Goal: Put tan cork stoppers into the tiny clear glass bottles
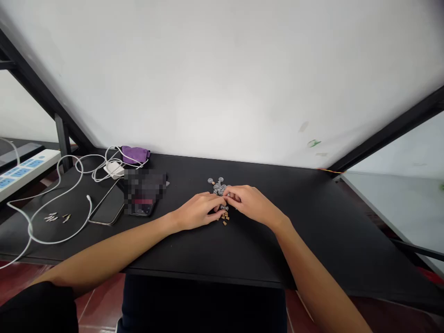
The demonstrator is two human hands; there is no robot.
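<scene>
My left hand point(199, 210) rests on the black table with thumb and fingertips pinched round a small shiny clear piece point(225, 208), maybe a tiny glass vial. Close against it, my right hand point(251, 203) is closed, its thumb and forefinger meeting over the pile; whatever they pinch is hidden. Just beyond the fingertips lies a heap of small round silvery or clear pieces point(218, 187). On the near side, several small tan tapered pieces point(225, 217), like tiny corks, are scattered, partly covered by my left hand.
To the left are a dark phone point(142, 209), a second flat phone-like device point(108, 206), a looping white cable point(52, 243), a white charger point(114, 169) and a purple pouch point(134, 155). Small metallic bits point(51, 217) lie inside the cable loop. A power strip point(29, 171) sits far left.
</scene>
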